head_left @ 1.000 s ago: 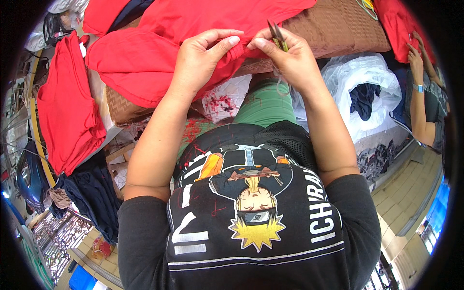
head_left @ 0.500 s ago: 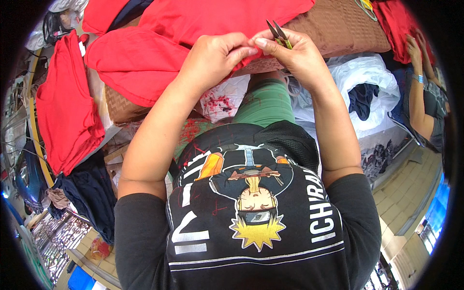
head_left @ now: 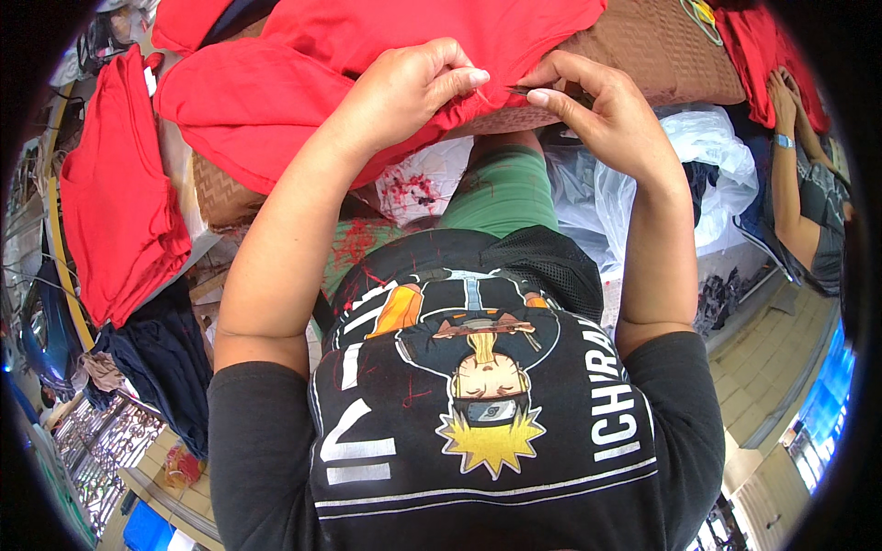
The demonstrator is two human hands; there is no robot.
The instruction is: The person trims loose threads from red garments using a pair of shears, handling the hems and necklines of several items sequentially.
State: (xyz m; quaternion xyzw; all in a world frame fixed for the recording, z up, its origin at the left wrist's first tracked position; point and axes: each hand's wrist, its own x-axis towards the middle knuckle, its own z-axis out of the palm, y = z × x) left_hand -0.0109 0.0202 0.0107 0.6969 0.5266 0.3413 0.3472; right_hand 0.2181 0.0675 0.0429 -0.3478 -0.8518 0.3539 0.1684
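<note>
Red cloth (head_left: 367,32) is spread over a brown patterned surface (head_left: 657,64) in front of me. My left hand (head_left: 404,92) is closed at the cloth's near edge, thumb and forefinger pinching the red fabric. My right hand (head_left: 611,115) grips a small pair of thread snips (head_left: 520,90) between thumb and fingers. Their dark blades point left toward the cloth, a short gap from my left fingertips; the handles are mostly hidden in my hand. Any thread between the hands is too fine to make out.
Another red garment (head_left: 119,193) hangs at the left, above dark blue cloth (head_left: 165,367). Red scraps lie on a white piece (head_left: 413,188) by my lap. At right are a white plastic bag (head_left: 712,147) and another person's arms (head_left: 788,174) at red fabric (head_left: 763,55).
My right hand has moved slightly right and down, away from my left fingertips. The snips have swung from pointing up to pointing left at the cloth. My left hand keeps its pinch.
</note>
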